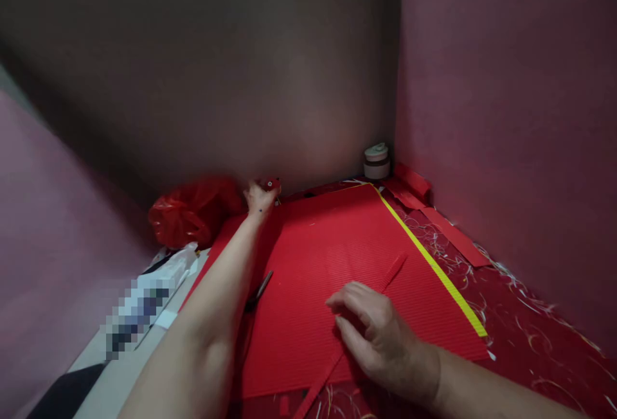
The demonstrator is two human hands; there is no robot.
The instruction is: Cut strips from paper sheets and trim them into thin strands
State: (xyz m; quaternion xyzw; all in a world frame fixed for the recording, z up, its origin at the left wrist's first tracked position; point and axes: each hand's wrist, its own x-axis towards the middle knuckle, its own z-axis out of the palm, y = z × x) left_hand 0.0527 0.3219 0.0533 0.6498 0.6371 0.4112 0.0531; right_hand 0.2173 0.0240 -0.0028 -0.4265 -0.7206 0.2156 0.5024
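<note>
Fingers (348, 295) of the right hand (380, 335) lie loosely curled, tips down on a narrow red strip (385, 277) that runs diagonally across the red sheet (308, 277); no pinch visible, the hand presses rather than grips. Strip passes under the fingertips, one end toward the yellow edge (434, 265), the other off the sheet's near edge by the wrist. Right forearm enters from lower right, palm down, wrist low.

Left hand (259, 200) is at the sheet's far left corner, arm stretched fully fwd, closed around a small red object (271, 184) w/ a rounded top; what the object is cannot be told. Just left of that hand: red plastic bag (193, 213), crumpled, against the wall.

Dark slim tool (260, 290) rests on the sheet beside the left forearm, well apart from both hands; type unclear.

Tape rolls (376, 162) are stacked in the far corner. Loose red offcuts (448, 232) and pale thin shavings (525, 335) are scattered right of the yellow edge. White paper (168, 277) lies at left, partly blurred.
</note>
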